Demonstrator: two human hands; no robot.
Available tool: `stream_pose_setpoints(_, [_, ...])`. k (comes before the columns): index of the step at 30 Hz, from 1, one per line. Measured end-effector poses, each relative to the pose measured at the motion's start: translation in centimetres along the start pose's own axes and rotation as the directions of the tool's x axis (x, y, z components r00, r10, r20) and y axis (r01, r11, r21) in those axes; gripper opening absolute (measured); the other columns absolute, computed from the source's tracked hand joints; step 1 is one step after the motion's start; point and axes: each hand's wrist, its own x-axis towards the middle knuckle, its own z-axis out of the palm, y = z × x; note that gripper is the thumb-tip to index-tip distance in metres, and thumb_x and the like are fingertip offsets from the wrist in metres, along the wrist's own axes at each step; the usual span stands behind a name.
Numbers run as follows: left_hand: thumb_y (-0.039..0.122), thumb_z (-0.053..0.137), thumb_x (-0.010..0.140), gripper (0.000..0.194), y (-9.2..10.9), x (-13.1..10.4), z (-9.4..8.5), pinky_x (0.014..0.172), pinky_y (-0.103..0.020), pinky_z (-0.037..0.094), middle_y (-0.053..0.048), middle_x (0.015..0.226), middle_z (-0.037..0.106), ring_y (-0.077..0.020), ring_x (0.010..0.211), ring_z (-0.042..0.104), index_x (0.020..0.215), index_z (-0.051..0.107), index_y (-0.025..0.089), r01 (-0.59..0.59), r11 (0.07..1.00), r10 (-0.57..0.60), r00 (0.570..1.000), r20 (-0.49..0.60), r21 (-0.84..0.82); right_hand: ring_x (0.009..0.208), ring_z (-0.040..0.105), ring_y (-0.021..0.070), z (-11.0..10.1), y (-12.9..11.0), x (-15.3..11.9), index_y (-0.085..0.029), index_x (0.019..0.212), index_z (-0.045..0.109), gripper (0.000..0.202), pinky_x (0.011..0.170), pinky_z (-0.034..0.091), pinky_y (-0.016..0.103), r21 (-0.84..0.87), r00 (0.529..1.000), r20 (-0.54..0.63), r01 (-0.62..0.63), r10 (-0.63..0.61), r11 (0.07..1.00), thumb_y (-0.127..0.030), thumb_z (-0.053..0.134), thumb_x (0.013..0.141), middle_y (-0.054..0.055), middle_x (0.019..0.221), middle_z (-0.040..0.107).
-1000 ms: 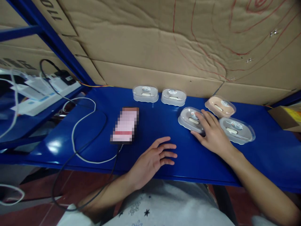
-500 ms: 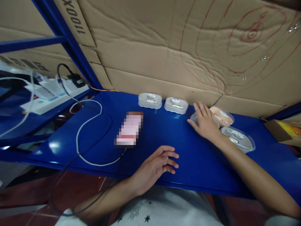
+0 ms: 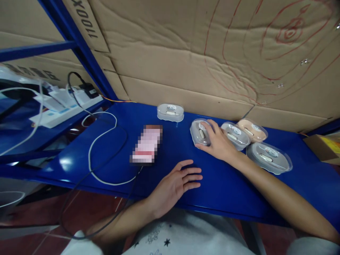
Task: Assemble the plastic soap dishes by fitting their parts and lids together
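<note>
My right hand (image 3: 217,141) is closed around the right side of a grey oval case with a clear cover (image 3: 199,134); the case is turned at an angle on the blue table. A round sticker and a small pale bar show on its top. My left hand (image 3: 175,186), open with fingers spread, hovers over the front of the table and holds nothing. Just beyond my right wrist is another grey oval case (image 3: 235,136), beside a peach-coloured one (image 3: 253,130). Nearer me on the right sits a further grey case (image 3: 268,158). One more grey case (image 3: 170,112) stands alone at the back.
A phone with a blurred screen (image 3: 147,145) lies left of centre, with a white cable (image 3: 91,148) looping beside it. At the far left is a power strip (image 3: 66,109) with plugs. Cardboard (image 3: 170,71) walls the back; an open carton (image 3: 321,147) stands at the right edge.
My right hand moved left from the case by the peach one to the neighbouring grey case, which has come nearer and turned. My left hand's fingers have spread and straightened.
</note>
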Motion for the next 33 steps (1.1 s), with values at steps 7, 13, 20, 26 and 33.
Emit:
stream_pose_setpoints(7, [0.062,0.043,0.108,0.063,1.1,0.3,0.4,0.112,-0.062,0.047,-0.023,0.140,0.069,-0.0371,0.139,0.061,0.154,0.043,0.019,0.056,0.968,-0.071,0.996,-0.054,-0.245,0.147,0.052,0.0336,-1.8,-1.9,-0.9,-0.027,0.145,0.047,0.062,0.121,0.044,0.056,0.469,0.996,0.040,0.056,-0.084,0.881,-0.040,0.074,0.091,0.015,0.154,0.053])
stream_pose_setpoints(13, [0.079,0.047,0.099,0.073,1.3,-0.1,-0.3,0.098,-0.046,0.057,-0.015,0.130,0.077,-0.0332,0.120,0.071,0.134,0.068,0.018,0.014,0.953,-0.025,0.999,-0.031,-0.304,0.160,0.036,0.0305,-5.9,-4.6,-4.9,-0.032,0.159,0.040,0.083,0.125,0.042,0.050,0.699,0.835,0.176,0.267,-0.521,0.664,-0.035,0.083,0.089,0.014,0.170,0.037])
stream_pose_setpoints(20, [0.068,0.050,0.104,0.058,1.5,-0.2,-0.1,0.085,-0.036,0.060,-0.009,0.102,0.082,-0.0271,0.100,0.076,0.113,0.076,0.017,0.028,0.941,-0.077,0.988,-0.135,-0.336,0.158,0.040,0.0301,-3.4,-1.2,-1.4,-0.037,0.157,0.046,0.061,0.123,0.044,0.055,0.723,0.929,0.183,0.094,-0.320,0.685,-0.046,0.068,0.100,0.008,0.171,0.039])
stream_pose_setpoints(26, [0.057,0.053,0.106,0.047,1.7,-0.2,0.3,0.078,-0.034,0.061,-0.007,0.096,0.083,-0.0240,0.088,0.077,0.110,0.076,0.017,0.034,0.914,-0.120,0.974,-0.191,-0.403,0.161,0.032,0.0363,2.1,1.5,2.5,-0.024,0.150,0.053,0.062,0.128,0.027,0.065,0.363,0.953,0.127,0.213,-0.275,0.907,-0.038,0.074,0.093,0.016,0.169,0.042])
stream_pose_setpoints(33, [0.055,0.053,0.106,0.044,1.5,-0.3,0.1,0.079,-0.033,0.059,-0.007,0.096,0.081,-0.0231,0.091,0.075,0.108,0.076,0.017,0.028,0.917,-0.111,0.976,-0.187,-0.398,0.164,0.024,0.0363,0.6,0.2,1.7,-0.024,0.157,0.051,0.050,0.129,0.021,0.070,0.210,0.983,0.024,0.175,-0.184,0.962,-0.026,0.048,0.106,0.014,0.172,0.039])
